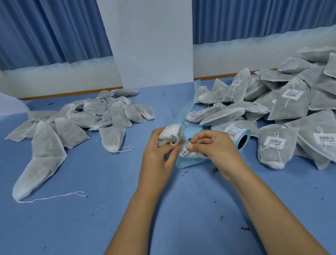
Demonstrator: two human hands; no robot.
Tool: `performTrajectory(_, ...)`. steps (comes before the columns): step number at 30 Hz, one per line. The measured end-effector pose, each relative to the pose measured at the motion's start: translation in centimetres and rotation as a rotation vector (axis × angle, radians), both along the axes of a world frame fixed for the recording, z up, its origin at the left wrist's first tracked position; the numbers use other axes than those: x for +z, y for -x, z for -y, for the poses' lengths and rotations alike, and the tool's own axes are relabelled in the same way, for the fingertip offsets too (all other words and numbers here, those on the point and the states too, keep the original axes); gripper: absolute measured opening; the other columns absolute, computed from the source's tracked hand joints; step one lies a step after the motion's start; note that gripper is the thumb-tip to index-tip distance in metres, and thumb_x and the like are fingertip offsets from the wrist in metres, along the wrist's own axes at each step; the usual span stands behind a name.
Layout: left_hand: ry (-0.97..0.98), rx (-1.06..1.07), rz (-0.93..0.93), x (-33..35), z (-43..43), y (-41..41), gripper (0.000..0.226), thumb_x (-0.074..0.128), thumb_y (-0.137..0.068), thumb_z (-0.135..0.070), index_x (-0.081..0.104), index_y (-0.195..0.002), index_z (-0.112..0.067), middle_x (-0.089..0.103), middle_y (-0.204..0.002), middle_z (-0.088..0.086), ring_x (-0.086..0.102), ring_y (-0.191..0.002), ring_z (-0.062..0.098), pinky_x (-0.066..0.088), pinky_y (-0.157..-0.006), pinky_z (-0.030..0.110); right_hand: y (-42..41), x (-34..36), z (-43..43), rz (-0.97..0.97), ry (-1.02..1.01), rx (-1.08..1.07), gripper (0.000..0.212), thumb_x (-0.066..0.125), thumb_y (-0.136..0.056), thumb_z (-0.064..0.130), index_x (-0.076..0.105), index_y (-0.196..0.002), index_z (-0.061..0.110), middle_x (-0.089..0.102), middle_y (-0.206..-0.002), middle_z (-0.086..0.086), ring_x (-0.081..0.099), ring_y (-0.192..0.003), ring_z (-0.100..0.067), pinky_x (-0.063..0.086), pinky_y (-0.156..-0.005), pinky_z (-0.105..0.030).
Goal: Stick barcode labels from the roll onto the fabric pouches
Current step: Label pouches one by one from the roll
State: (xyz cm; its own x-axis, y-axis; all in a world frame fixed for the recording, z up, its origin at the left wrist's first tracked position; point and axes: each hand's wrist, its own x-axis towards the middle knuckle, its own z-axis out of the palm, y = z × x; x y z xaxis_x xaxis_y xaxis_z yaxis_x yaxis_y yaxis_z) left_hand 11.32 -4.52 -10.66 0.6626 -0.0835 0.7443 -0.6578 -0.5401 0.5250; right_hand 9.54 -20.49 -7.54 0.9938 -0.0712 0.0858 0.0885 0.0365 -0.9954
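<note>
Left grip (pixel 157 158): we are curling our fingers round a white drawstring fabric pouch (pixel 171 135) at mid-counter.
Right grip (pixel 214 146): we are pinching a white barcode label (pixel 186 153) on pale blue backing strip (pixel 187 162), just beside that pouch.
Label roll (pixel 238 136): lying sideways on the blue-covered counter (pixel 90 222), right of our hands.
Unlabelled pouch pile (pixel 79 121): lying left.
Labelled pouch heap (pixel 290 102): lying right.

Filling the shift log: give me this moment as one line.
left hand: holds pouch | right hand: pinches label | roll: on table | labelled pile: at right
</note>
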Motion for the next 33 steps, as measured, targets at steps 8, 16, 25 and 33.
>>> performTrajectory(8,0.796,0.295,-0.176,1.3,-3.5,-0.8,0.01,0.065,-0.09,-0.008,0.074,-0.095,-0.011,0.057,-0.121,0.002,0.054,-0.077,-0.024,0.041,-0.069,0.0,-1.3,-1.3,0.0,0.139,0.564,-0.494,0.029,0.074,-0.073,0.002,0.05,-0.064,0.016,0.059,-0.073,0.001,0.048,-0.064,-0.008,0.028,-0.057,-0.019)
performTrajectory(16,0.215,0.101,0.107,0.9,-0.9,0.4,0.011,0.07,-0.081,-0.008,0.076,-0.089,-0.014,0.051,-0.106,0.001,0.049,-0.098,-0.013,0.038,-0.082,0.006,-0.2,-0.4,-1.5,0.142,0.163,-0.203,0.039,0.062,-0.091,0.03,0.066,-0.06,0.006,0.068,-0.059,-0.007,0.067,-0.057,-0.023,0.053,-0.055,-0.027)
performTrajectory(25,0.081,-0.011,0.188,0.6,-0.8,0.2,0.012,0.073,-0.08,-0.009,0.076,-0.089,-0.002,0.051,-0.114,0.007,0.046,-0.111,-0.012,0.038,-0.092,0.009,0.4,0.6,-1.4,-0.075,-0.201,0.069,0.03,0.051,-0.095,0.01,0.062,-0.069,-0.001,0.064,-0.063,-0.012,0.055,-0.046,-0.017,0.045,-0.047,-0.019)
performTrajectory(33,0.015,-0.011,0.196,0.6,-0.8,0.1,0.017,0.078,-0.078,-0.013,0.075,-0.087,0.0,0.05,-0.116,0.008,0.048,-0.108,0.0,0.039,-0.094,0.01,0.6,0.4,-1.7,-0.147,-0.223,0.09,0.025,0.057,-0.091,0.008,0.062,-0.068,0.002,0.058,-0.06,-0.008,0.049,-0.041,-0.015,0.036,-0.039,-0.017)
